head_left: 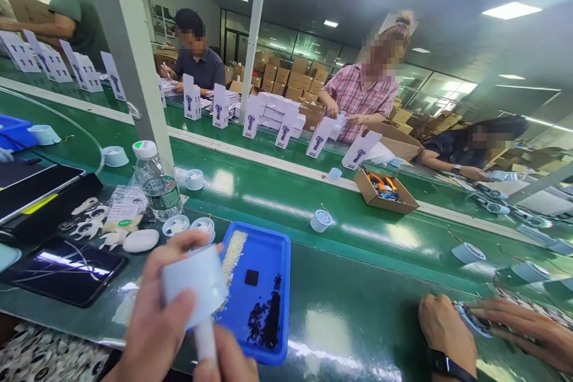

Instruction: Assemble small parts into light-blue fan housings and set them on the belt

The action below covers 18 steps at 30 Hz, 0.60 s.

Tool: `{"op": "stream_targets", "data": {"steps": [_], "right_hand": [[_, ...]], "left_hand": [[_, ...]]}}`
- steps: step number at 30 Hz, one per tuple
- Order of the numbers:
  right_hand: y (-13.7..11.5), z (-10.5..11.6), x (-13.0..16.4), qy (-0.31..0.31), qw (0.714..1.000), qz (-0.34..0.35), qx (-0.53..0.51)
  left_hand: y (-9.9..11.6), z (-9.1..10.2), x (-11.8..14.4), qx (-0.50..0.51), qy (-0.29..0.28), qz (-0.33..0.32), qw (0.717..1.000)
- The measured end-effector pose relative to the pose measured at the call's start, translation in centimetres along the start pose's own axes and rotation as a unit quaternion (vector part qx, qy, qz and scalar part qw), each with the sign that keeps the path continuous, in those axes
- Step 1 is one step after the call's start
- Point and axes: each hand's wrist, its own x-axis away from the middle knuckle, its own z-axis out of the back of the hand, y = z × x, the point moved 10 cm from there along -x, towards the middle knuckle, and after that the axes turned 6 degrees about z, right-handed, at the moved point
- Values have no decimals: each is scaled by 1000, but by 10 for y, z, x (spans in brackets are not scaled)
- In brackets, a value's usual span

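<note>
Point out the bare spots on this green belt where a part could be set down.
Bare belt lies right of the blue tray, up to the co-worker's hands. Another free strip runs between the water bottle and the cardboard box. Left of the tray is crowded: phone, white parts and both hands holding a white piece.

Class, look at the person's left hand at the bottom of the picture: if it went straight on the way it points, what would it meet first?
Probably the blue tray. The left hand holds a white plastic part pointing up and right, with the tray just beyond, though depth is unclear.
</note>
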Motion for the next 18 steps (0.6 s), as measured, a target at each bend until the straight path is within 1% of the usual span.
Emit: {"op": "stream_targets", "data": {"steps": [1,2,3,4,5,6,7,8,9,11,14,16,18], "right_hand": [[-13,-39,4,-16,1000,-5,-4],[-24,-71,7,-29,1000,-7,-6],[-29,-96,9,-38,999,-9,-8],[-31,-113,9,-46,999,-12,-8],[-28,-123,7,-54,998,-21,-8],[-22,-126,3,-58,998,-33,-7],[-13,-125,-2,-59,997,-46,-6],[-4,-122,-8,-57,997,-60,-6],[6,-118,-14,-53,996,-73,-7],[20,-110,-28,-35,995,-87,-18],[29,-109,-44,-3,996,-70,-50],[30,-112,-49,8,995,-43,-88],[34,-118,-50,1,992,-31,-125]], "left_hand": [[2,-15,-9,-13,-32,-7,999],[1,-29,-19,-40,-74,-4,996],[-1,-42,-30,-85,-115,4,990],[-4,-51,-44,-149,-144,11,978],[-5,-56,-59,-234,-162,-1,959],[1,-55,-79,-307,-132,-42,942],[7,-55,-98,-369,-109,-82,919],[9,-59,-118,-424,-101,-111,893],[7,-66,-136,-479,-105,-128,862],[-2,-81,-171,-591,-103,-156,784],[-20,-99,-210,-632,-106,-161,750],[-31,-107,-227,-644,-110,-146,743],[-34,-105,-239,-652,-95,-131,741]]}}
